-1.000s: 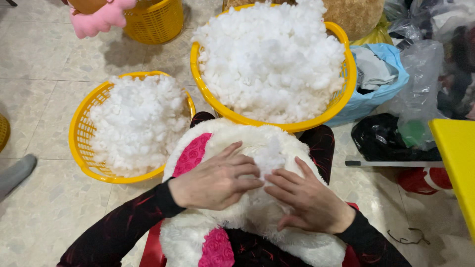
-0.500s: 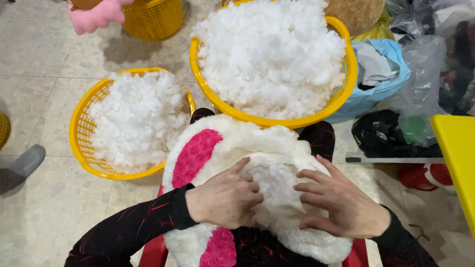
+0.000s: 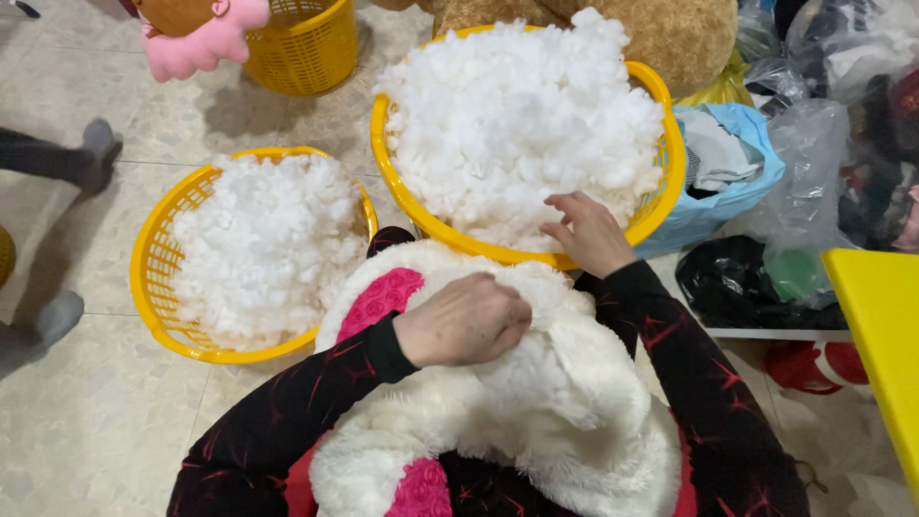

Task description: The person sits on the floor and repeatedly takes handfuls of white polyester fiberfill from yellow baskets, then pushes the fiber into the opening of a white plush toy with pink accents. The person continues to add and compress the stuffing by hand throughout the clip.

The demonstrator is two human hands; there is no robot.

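A white fluffy plush toy skin (image 3: 565,402) with pink patches lies across my lap. My left hand (image 3: 466,319) is closed on its upper edge, gripping the fabric. My right hand (image 3: 589,233) reaches forward with fingers spread onto the white stuffing fibre (image 3: 522,115) heaped in the large yellow basket (image 3: 665,196) in front of me. It touches the fibre near the basket's front rim; whether it holds any cannot be told.
A second yellow basket (image 3: 153,278) of white fibre sits to the left. An empty yellow basket (image 3: 306,48), a pink plush (image 3: 206,38) and a brown plush (image 3: 689,38) are behind. Bags (image 3: 737,182) and a yellow table edge (image 3: 876,335) are right. Another person's feet (image 3: 91,153) are left.
My right hand left the plush skin and reached forward to the big basket of fibre. My left hand shifted up and closed on the skin's edge. A person's feet came in at the left.
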